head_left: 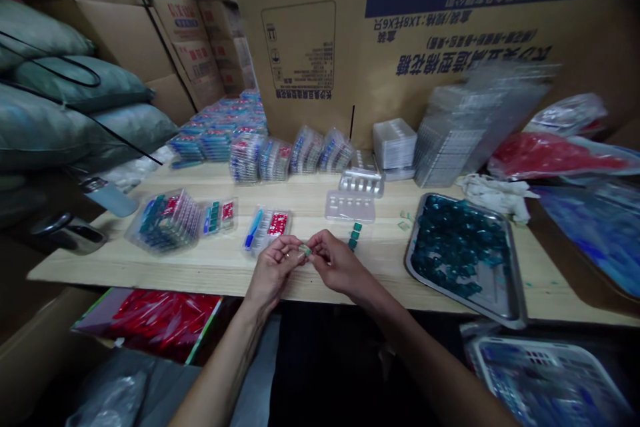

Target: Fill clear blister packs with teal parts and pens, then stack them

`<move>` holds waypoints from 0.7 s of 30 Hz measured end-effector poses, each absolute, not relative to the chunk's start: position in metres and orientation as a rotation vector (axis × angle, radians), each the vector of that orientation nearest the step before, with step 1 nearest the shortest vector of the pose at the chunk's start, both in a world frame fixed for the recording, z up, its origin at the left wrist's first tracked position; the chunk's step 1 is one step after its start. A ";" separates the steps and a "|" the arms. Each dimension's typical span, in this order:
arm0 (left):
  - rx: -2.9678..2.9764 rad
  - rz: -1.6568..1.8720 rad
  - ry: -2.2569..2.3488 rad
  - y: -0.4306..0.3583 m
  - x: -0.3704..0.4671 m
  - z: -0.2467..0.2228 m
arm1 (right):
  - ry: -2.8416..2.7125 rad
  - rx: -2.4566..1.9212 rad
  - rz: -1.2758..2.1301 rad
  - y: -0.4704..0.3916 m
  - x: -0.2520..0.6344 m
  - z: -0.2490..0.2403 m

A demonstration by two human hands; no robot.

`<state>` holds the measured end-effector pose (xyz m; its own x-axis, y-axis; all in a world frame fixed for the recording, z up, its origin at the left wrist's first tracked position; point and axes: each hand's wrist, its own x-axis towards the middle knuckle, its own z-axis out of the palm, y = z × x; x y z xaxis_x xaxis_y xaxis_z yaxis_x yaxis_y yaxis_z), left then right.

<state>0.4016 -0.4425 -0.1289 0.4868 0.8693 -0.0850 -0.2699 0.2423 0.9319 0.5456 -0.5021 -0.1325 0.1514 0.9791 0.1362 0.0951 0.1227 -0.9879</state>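
Near the front edge of the table, my left hand [275, 266] and my right hand [336, 260] meet fingertip to fingertip. Both pinch a small pale-green piece [305, 250], mostly hidden by the fingers. Just beyond my left hand lies a clear plastic tray [249, 238] holding a blue pen [254, 227] and a red piece with white marks [277, 223]. To the right of my right hand, several dark green squares [355, 236] stand in a short row. A metal tray [515, 294] farther right holds many loose green pieces [450, 240].
Stacks of filled clear packs [167, 220] stand at left, with more packs [247, 159] along the back. Empty clear trays [350, 206] lie mid-table. Behind them rises a large cardboard box [305, 107]. A metal cup [75, 232] sits at the left edge; red bags [555, 155] are at right.
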 end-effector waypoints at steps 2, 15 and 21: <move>1.156 0.909 0.726 -0.443 0.404 -0.131 | -1.307 -1.309 0.832 -0.505 0.548 -0.133; 1.058 0.954 0.851 -0.453 0.425 -0.138 | -1.410 -1.412 0.425 -0.507 0.550 -0.139; 0.996 0.951 0.918 -0.453 0.431 -0.141 | -1.482 -1.516 0.366 -0.506 0.548 -0.147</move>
<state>0.4309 -0.4531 -0.1411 0.3088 0.9344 -0.1777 -0.2109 0.2494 0.9451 0.5483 -0.5055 -0.1471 0.2204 0.8940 0.3901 0.6092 0.1862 -0.7708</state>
